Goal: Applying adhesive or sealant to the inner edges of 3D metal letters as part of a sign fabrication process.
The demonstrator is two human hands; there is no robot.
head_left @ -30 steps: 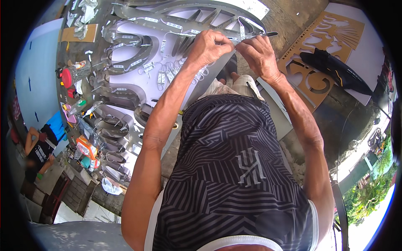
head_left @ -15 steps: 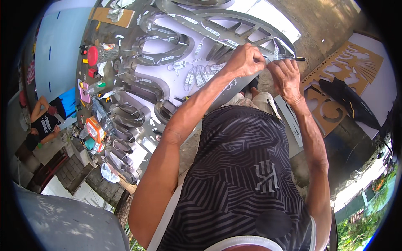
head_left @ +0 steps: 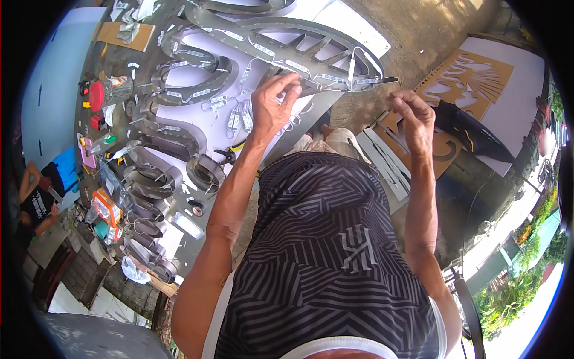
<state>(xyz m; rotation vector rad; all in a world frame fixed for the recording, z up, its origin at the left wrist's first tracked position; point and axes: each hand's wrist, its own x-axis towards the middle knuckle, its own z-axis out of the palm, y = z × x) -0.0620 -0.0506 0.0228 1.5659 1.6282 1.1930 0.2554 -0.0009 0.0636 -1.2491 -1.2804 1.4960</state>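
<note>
The left hand point(head_left: 276, 106), half-curled, was just beside the white light modules point(head_left: 294, 66) on the far grey frame point(head_left: 311, 23); the right hand point(head_left: 414, 119), loosely pinched, hung apart rightward. Whether either held anything, I couldn't tell.

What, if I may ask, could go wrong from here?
The loose bunch of light modules lies close beside the left hand in this view, so its wire loops might snag on the wrist.
The thin metal walls of the sign frame are near the left fingers and might scrape them.
The black-and-yellow tool lies next to the left forearm and could get knocked.
</note>
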